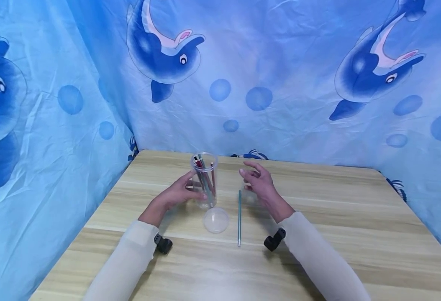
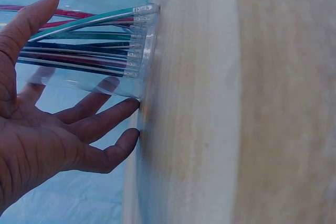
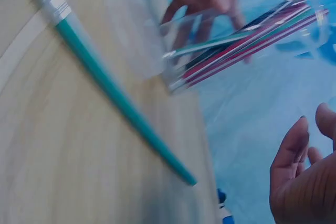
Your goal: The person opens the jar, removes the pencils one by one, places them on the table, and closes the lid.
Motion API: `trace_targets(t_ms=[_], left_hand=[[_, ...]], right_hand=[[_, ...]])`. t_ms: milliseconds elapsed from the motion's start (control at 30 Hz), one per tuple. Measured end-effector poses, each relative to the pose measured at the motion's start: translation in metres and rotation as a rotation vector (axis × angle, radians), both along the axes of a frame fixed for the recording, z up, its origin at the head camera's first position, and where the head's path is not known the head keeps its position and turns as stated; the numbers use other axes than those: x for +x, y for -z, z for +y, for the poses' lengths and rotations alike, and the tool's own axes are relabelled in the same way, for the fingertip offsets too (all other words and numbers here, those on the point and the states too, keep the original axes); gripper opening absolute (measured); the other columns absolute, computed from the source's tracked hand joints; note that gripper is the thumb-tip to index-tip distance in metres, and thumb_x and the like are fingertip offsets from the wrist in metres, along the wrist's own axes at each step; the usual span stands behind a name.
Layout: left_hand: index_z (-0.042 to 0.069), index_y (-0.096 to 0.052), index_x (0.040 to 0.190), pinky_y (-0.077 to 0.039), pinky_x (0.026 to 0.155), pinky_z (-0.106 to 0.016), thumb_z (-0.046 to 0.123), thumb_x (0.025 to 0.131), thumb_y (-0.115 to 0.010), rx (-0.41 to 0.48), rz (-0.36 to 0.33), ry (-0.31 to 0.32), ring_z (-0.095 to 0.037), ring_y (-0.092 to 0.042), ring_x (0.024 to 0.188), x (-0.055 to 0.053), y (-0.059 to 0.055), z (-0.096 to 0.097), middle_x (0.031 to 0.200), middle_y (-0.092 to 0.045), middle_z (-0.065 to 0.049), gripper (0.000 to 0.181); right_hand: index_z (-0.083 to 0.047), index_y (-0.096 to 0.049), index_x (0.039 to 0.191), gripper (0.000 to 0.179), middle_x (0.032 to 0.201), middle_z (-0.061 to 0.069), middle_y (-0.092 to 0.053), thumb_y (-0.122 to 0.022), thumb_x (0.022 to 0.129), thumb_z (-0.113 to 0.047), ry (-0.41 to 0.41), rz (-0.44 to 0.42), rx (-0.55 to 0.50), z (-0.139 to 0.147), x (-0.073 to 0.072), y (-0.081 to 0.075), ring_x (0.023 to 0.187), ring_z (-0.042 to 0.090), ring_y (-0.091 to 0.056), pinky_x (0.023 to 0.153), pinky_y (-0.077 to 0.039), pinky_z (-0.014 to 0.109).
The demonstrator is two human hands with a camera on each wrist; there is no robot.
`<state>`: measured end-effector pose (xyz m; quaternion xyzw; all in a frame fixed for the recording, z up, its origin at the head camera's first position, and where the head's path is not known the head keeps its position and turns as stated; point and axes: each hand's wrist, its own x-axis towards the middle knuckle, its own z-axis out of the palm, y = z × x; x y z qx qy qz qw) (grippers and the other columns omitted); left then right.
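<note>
My left hand holds a clear plastic cup upright on the table, thumb on the near side and fingers round the far side. Several pencils, in green, red and dark colours, stand inside it; their eraser ends rest at its bottom in the left wrist view. A lone green pencil lies on the table to the right of the cup, eraser end toward me. Above and right of its far end is my right hand, fingers loosely bent and holding nothing. A round clear lid lies just in front of the cup.
The wood-grain table ends at a blue dolphin-printed cloth behind and on the sides. Dark blue-and-white tassel-like pieces show along the table's far edge. A small black camera sits on each wrist, such as the left camera.
</note>
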<state>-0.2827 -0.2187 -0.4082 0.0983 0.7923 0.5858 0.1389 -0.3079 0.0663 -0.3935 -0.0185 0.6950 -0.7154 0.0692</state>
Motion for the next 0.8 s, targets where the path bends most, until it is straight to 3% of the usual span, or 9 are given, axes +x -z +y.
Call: trace_targets(t_ms=[433,800], left_hand=[[0.028,-0.022,0.160,-0.029,0.110,-0.061,0.015,0.080,-0.085,0.002,0.002,0.001,-0.041,-0.038,0.138,0.000,0.000,0.002,0.149,-0.042,-0.022,0.102],[0.023,-0.020,0.161,-0.034,0.107,-0.060,0.015,0.082,-0.083,0.001,0.019,0.004,-0.044,-0.039,0.137,0.001,-0.001,-0.002,0.146,-0.043,-0.027,0.101]], right_hand=[[-0.011,-0.054,0.142,0.044,0.095,-0.001,-0.059,-0.064,0.099,-0.017,-0.080,0.122,-0.189,-0.020,0.021,-0.025,0.077,0.012,-0.055,0.062,-0.049,0.025],[-0.009,-0.056,0.138,0.041,0.092,-0.001,-0.058,-0.064,0.099,-0.014,-0.091,0.149,-0.209,-0.038,0.027,-0.032,0.077,0.011,-0.054,0.061,-0.048,0.024]])
